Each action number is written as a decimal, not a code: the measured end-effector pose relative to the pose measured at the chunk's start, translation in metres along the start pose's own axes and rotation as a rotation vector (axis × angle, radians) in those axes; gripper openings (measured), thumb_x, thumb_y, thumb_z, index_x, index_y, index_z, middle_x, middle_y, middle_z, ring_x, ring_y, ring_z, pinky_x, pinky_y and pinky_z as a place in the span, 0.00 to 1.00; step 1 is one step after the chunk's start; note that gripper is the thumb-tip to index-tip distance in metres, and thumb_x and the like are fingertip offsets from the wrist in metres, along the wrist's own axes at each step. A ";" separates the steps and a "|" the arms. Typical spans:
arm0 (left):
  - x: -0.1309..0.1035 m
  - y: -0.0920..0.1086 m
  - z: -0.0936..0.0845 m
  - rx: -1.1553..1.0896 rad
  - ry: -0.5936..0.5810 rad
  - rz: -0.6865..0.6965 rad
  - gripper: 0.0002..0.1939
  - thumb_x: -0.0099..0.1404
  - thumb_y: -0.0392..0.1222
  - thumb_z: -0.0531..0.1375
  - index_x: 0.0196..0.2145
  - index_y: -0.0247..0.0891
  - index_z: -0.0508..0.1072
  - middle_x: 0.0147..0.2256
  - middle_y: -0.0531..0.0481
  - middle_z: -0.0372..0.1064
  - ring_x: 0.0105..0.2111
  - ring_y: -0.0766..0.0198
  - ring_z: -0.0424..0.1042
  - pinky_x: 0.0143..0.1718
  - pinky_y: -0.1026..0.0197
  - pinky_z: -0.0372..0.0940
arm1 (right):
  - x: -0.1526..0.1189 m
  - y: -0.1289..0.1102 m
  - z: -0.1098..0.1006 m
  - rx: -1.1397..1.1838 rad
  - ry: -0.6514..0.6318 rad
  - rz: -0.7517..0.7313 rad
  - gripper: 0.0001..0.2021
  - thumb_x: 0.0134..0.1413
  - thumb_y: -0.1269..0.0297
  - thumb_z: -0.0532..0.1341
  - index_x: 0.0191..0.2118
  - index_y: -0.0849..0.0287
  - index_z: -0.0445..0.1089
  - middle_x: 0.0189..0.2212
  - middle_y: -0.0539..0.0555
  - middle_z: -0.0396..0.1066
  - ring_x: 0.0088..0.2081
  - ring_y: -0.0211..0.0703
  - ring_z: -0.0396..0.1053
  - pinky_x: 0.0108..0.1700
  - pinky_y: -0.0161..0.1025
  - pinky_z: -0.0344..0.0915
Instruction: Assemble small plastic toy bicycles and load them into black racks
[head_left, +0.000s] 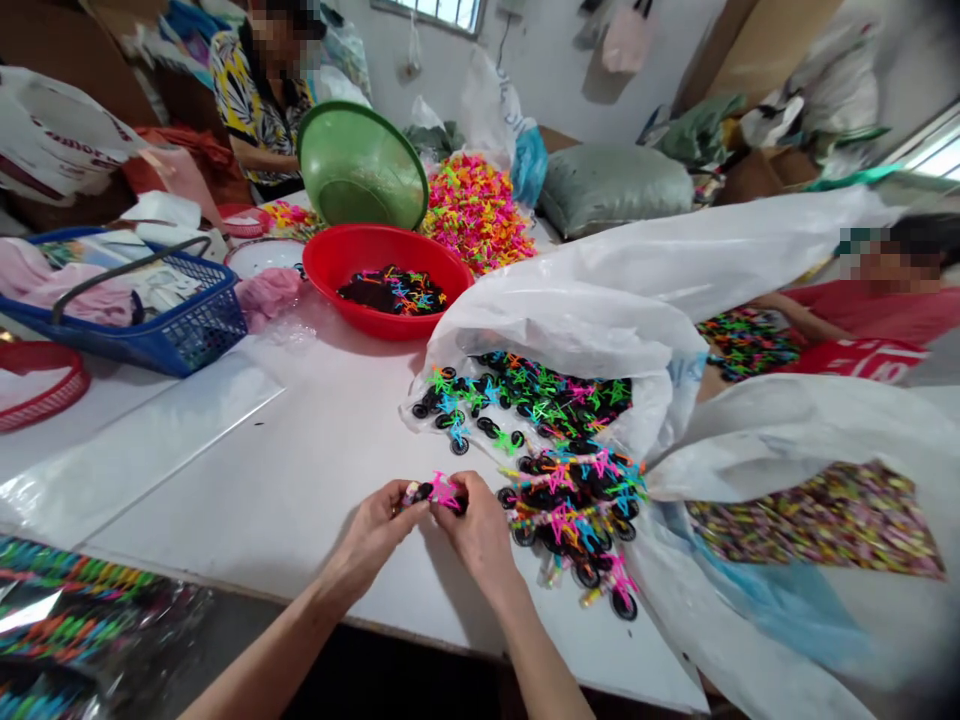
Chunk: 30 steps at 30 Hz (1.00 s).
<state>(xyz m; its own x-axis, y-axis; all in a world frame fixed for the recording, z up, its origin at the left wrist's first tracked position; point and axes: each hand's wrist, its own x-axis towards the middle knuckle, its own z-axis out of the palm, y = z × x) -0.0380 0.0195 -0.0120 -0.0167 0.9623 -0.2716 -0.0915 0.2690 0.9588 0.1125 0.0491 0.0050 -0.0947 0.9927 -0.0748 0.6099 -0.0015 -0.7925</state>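
Observation:
Over the white table, my left hand (384, 522) and my right hand (480, 530) meet at a small pink toy bicycle (444, 489) with black wheels. The fingers of both hands are pinched on it, one at each end. By my left fingertips a small pale piece shows at the bicycle's end; its kind is too small to tell. Right of my right hand lies a pile of toy bicycles (570, 505), with yellowish and pink sticks among them. Behind it, loose toy bicycles (555, 395) spill from the mouth of a white plastic sack (570, 320).
A red basin (386, 325) holds more bicycle pieces; a person tilts a green basin (364, 165) behind it near a bright heap (480, 215). A blue basket (187, 335) stands left. An open sack of small wrapped pieces (817, 515) lies right, near another person (862, 310).

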 end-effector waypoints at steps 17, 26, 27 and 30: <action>-0.002 0.015 -0.016 0.031 -0.202 0.068 0.14 0.62 0.49 0.55 0.34 0.35 0.73 0.27 0.51 0.66 0.26 0.67 0.59 0.29 0.65 0.55 | 0.005 -0.019 -0.016 0.383 -0.281 0.020 0.13 0.49 0.55 0.60 0.24 0.58 0.60 0.17 0.44 0.57 0.20 0.32 0.53 0.22 0.31 0.51; -0.006 -0.004 -0.018 -0.233 -0.313 -0.001 0.16 0.58 0.49 0.60 0.36 0.32 0.71 0.27 0.49 0.68 0.23 0.72 0.59 0.25 0.67 0.52 | -0.004 -0.010 -0.012 0.580 -0.423 0.113 0.14 0.48 0.54 0.61 0.24 0.59 0.61 0.16 0.43 0.56 0.18 0.30 0.52 0.20 0.30 0.51; -0.007 -0.005 -0.019 -0.213 -0.327 -0.009 0.16 0.58 0.50 0.60 0.36 0.32 0.71 0.27 0.49 0.68 0.22 0.72 0.58 0.24 0.68 0.52 | -0.007 -0.010 -0.013 0.576 -0.434 0.111 0.15 0.48 0.54 0.61 0.24 0.59 0.60 0.16 0.43 0.56 0.18 0.31 0.52 0.20 0.30 0.50; -0.014 -0.010 -0.018 -0.068 -0.298 -0.001 0.17 0.58 0.51 0.60 0.33 0.32 0.71 0.24 0.52 0.65 0.22 0.72 0.57 0.24 0.68 0.51 | -0.017 -0.013 -0.008 0.469 -0.341 0.069 0.14 0.49 0.55 0.59 0.23 0.58 0.58 0.16 0.43 0.55 0.19 0.31 0.52 0.21 0.30 0.50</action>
<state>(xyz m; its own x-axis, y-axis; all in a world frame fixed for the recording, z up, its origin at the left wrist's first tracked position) -0.0546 0.0030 -0.0193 0.2752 0.9344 -0.2262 -0.1580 0.2760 0.9481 0.1123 0.0329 0.0214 -0.3623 0.8936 -0.2649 0.2177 -0.1952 -0.9563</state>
